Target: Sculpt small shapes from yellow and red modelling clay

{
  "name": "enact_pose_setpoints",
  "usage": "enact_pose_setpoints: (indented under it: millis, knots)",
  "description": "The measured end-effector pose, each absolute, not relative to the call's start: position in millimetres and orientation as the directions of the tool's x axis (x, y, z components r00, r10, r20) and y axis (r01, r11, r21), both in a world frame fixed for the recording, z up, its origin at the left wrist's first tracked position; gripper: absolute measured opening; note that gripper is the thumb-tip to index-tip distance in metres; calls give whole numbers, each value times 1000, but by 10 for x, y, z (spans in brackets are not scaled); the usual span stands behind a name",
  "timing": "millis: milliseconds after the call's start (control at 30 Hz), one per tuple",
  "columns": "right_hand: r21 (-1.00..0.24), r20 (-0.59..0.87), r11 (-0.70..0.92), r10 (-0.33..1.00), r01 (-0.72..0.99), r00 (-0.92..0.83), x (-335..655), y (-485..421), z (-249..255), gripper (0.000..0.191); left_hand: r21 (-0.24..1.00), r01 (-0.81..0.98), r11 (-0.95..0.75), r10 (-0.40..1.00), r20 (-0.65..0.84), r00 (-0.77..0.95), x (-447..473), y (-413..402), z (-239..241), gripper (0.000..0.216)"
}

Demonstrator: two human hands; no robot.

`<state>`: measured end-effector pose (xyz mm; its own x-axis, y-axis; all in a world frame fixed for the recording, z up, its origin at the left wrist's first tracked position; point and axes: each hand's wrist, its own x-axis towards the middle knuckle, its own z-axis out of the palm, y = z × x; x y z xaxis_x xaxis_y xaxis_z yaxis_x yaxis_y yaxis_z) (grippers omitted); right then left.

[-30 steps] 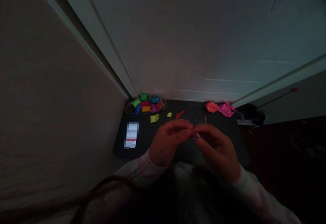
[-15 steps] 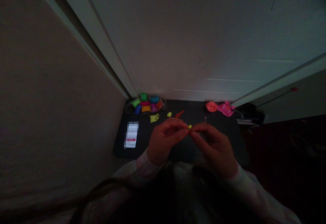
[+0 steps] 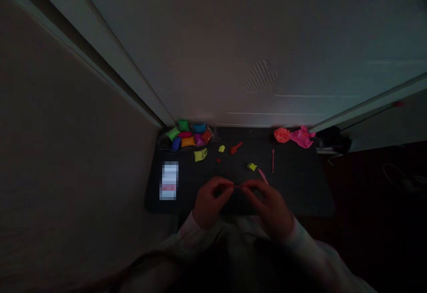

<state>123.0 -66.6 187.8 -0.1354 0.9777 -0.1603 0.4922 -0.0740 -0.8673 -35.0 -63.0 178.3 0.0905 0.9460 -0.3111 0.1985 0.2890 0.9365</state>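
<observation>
My left hand and my right hand face each other over the near part of the dark table. Each is closed in a pinch, and a thin reddish strand spans the small gap between their fingertips. Just beyond my right hand lies a pink blade-shaped tool, its near end close to the fingers. A yellow-green lump rests beside it. Farther back are a red piece with a thin tail, a small red bit and a pale yellow lump.
Several colourful packets sit in a clear bag at the back left, near a yellow packet. A lit phone lies at left. A pink stick and orange and pink crumpled pieces are at right.
Both hands have come down and nearer to me, and the strand now shows between them. The yellow-green lump, pink tool and small red bit behind them are now uncovered. The view has shifted slightly.
</observation>
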Motion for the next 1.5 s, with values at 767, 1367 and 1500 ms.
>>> enact_pose_setpoints:
  millis: [767,1367,1500]
  knots:
    - [-535,241,371,928,759,-284,1483,-893,-90,15,554,804,-218,963,255,85,-499,-961,-155,20]
    - [-278,248,582,812,764,-528,1363,-711,16,23,657,714,-242,968,113,225,-828,-1046,75,23]
    - [-288,212,596,803,749,-557,1383,-707,-40,19,727,670,-152,988,114,100,-811,-922,-18,20]
